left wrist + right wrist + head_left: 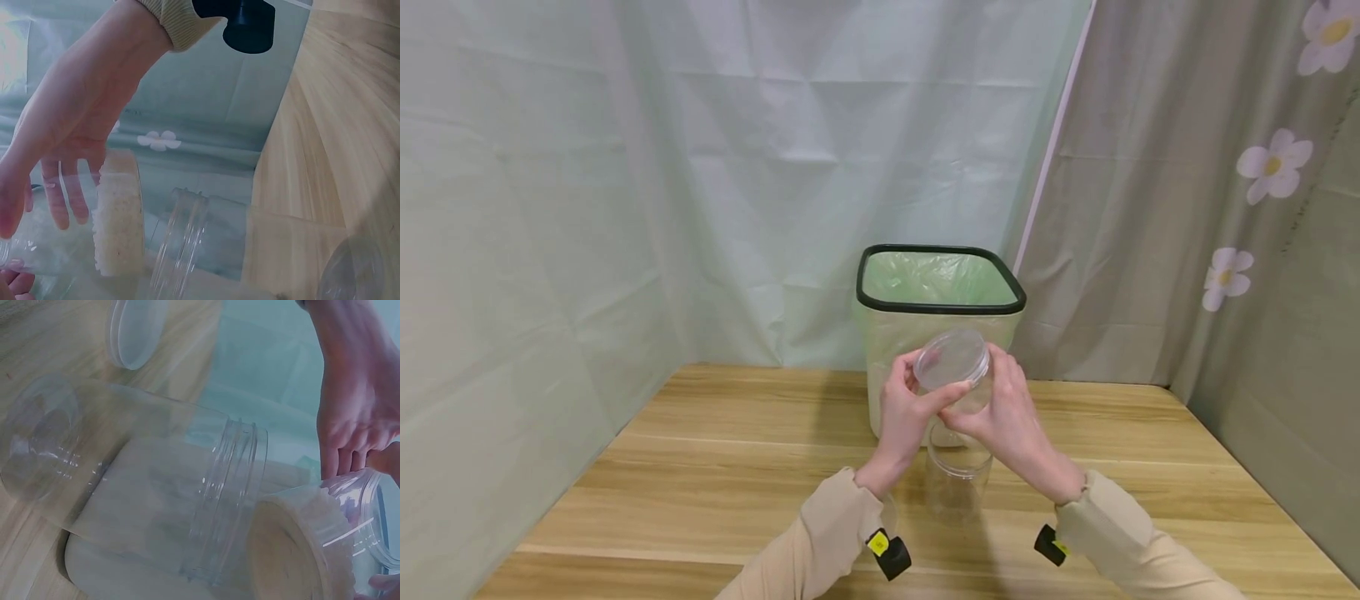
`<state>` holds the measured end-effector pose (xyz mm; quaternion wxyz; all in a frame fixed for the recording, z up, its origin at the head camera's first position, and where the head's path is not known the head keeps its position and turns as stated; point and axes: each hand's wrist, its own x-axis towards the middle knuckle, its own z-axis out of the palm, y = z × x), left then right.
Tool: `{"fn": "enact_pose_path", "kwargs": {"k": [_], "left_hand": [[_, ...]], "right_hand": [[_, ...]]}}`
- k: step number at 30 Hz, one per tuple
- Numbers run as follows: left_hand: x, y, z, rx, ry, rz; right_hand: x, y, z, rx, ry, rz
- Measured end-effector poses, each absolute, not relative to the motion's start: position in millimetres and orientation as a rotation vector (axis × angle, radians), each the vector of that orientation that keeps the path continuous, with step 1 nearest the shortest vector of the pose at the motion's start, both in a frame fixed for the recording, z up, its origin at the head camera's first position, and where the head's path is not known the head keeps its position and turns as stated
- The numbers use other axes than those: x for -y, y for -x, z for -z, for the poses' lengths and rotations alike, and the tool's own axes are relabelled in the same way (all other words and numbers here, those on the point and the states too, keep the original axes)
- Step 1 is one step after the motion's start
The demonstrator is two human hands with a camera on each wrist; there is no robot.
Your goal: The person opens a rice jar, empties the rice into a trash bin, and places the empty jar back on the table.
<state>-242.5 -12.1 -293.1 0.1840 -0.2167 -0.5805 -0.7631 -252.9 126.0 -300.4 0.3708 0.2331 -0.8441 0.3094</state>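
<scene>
Both hands hold a clear plastic jar (973, 400) in front of the bin. Its round, pale top (953, 358) faces up and toward me. My left hand (910, 412) has its thumb along the top rim and its fingers at the far left side. My right hand (1011, 417) grips the jar's right side, thumb in front. White, rice-like grains (119, 219) lie in the bottom of this jar in the left wrist view. Just below it, an open clear jar (156, 462) stands upright on the table, its threaded mouth near the held jar's base.
A translucent white lid (137, 331) lies on the wooden table (737, 467), partly hidden by the left sleeve in the head view. Behind the hands stands a pale green bin (880, 358) with a dark rim and a clear liner. Curtains (850, 167) surround the table.
</scene>
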Motion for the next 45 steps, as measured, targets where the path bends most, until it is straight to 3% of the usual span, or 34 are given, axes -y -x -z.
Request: {"fn": "enact_pose_path", "kwargs": {"k": [15,45], "left_hand": [[4.1,256.0,308.5,1.679,0.532,2.088],[41.5,284.2,310.9,1.749,1.163,2.257]], "right_hand": [[-125.5,252.0,302.0,2.162,-0.59,-0.77],[-154.3,253.0,281.7,2.472,-0.765,-1.169]]}}
